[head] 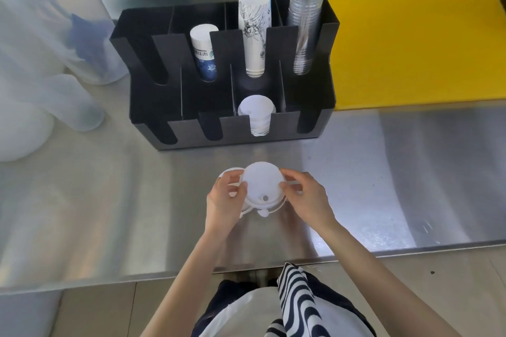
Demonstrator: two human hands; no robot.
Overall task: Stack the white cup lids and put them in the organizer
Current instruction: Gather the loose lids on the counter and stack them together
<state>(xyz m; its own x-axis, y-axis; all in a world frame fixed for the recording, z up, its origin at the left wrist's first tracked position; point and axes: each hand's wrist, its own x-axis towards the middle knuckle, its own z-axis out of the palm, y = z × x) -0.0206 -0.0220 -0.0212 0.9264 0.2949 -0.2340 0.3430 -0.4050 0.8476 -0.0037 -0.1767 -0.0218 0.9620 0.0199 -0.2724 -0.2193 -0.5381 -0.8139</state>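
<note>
A small stack of white cup lids (263, 186) is held just above the steel counter, a little in front of the black organizer (309, 117). My left hand (223, 200) grips its left side and my right hand (308, 195) pinches its right rim. Another white lid (228, 172) lies partly hidden behind my left fingers. A stack of white lids (256, 115) stands in a front compartment of the organizer, third slot from the left.
The organizer's back row holds a blue-printed paper cup stack (204, 52), a taller white paper cup stack (254, 33) and clear plastic cups (304, 30). A yellow board (416, 46) lies to the right. Translucent containers (54, 96) stand at the left. The counter edge (383, 252) runs near me.
</note>
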